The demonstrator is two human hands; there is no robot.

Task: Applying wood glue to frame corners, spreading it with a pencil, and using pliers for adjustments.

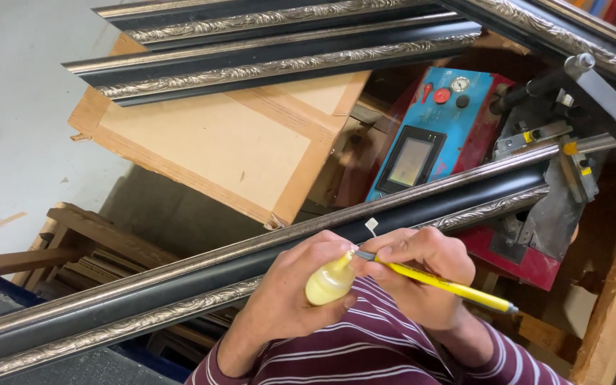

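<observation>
- Striped maroon sleeves [365, 349] lowest in view, just below the long moulding [265, 264]; both forearms rising from them toward it
- Left hand [290, 292] just below the moulding, grip pressed together around a small pale-yellow bottle [328, 283]; bottle tilted, nozzle pointing up and right toward the other hand
- Right hand [422, 267] touching the moulding's lower edge, grip pinching a yellow pencil [440, 284]; metal end of the pencil at the bottle's nozzle, far end sticking out rightward and down, away from the moulding
- Moulding itself: black with a carved silver band along each edge, running diagonally from lower left to upper right, its right end resting in the clamp of a metal machine [550, 185]
- Small white tag [371, 227] sitting on the moulding, just above the hands
- Blue control panel [433, 139] with a dark screen and round buttons, behind the moulding's upper stretch
- Brown board [215, 139] and two more moulding lengths [279, 43] well above the moulding; stacked wooden strips [94, 257] beneath its left stretch
- Judged step: loading or cleaning the pencil's end at the nozzle, bottle and pencil brought together clear of the work
- Judged next need: steady bottle, gentle squeeze only, then carrying the pencil end to the moulding without smearing the black face
</observation>
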